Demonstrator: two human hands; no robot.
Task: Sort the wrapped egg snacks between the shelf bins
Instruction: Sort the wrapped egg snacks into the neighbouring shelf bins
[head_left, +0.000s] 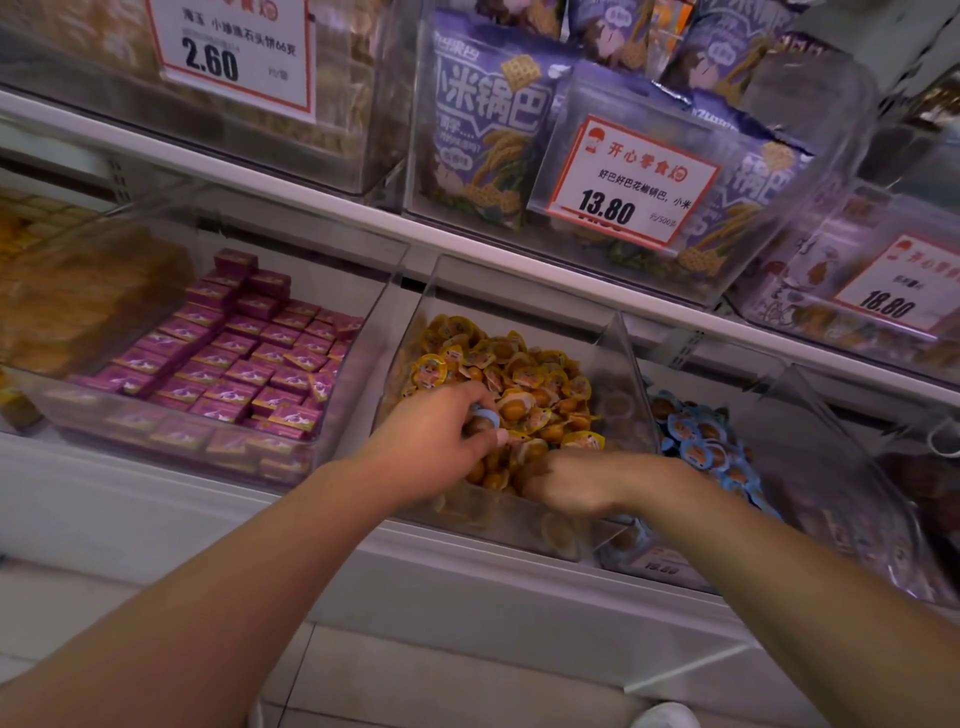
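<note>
**Pulling blue strays out of the yellow bin**

My left hand (441, 441) is in the yellow-wrapped egg bin (618, 353), fingers curled round a blue-lidded egg snack (485, 418) with a brown egg under the lid. It looks misplaced; the blue-wrapped eggs (701, 447) sit in the next bin to the right, past the clear divider.

My right hand (566, 486) is low at the front of the same bin, fingers dug into the yellow packs (519, 374). Whether it grips one I cannot tell; the fingertips are buried.

Notes for doing this well:
- Keep hold by the cup, not the foil edge, which I judge would slip.
- Lift clear of the divider before crossing right.
- My right arm lies across that path, so hand over or move it aside first.
- Rake the front layer gently; packs look loose and could spill over the low front wall.
</note>
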